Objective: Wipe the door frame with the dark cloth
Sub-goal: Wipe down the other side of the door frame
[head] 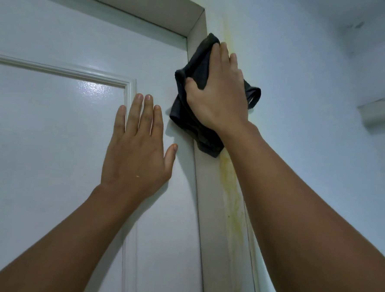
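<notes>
Door frame (209, 192) here is a pale, off-white strip running up the right edge of a white panelled door (53, 126), then turning left across the top. It's got yellowish staining (231, 193) streaked down its outer edge where it meets the wall (315, 74) — pretty grubby, honestly, and the streak carries on up past the top corner of the frame too.

Dark cloth (199, 62) is bunched up and pressed flat against the frame, a little below that top corner. It spills over both sides of the frame: some of it hangs onto the door side, and a loop of fabric sticks out on the wall side. The right hand (219, 95) is on top of it, fingers spread up along the frame with the thumb hooked over a fold of the cloth, so it's holding the cloth as well as pushing it against the frame. The fingertips reach past the cloth's top edge, right by the stain.

Left hand (137, 142) isn't holding anything — it's laid flat on the door just left of the frame, fingers straight and pointing up, thumb out toward the frame's inner edge. It sits lower than the cloth.

Off to the far right of the frame, on the wall, there's a small pale ledge-looking thing (380, 112); can't tell what it is.
</notes>
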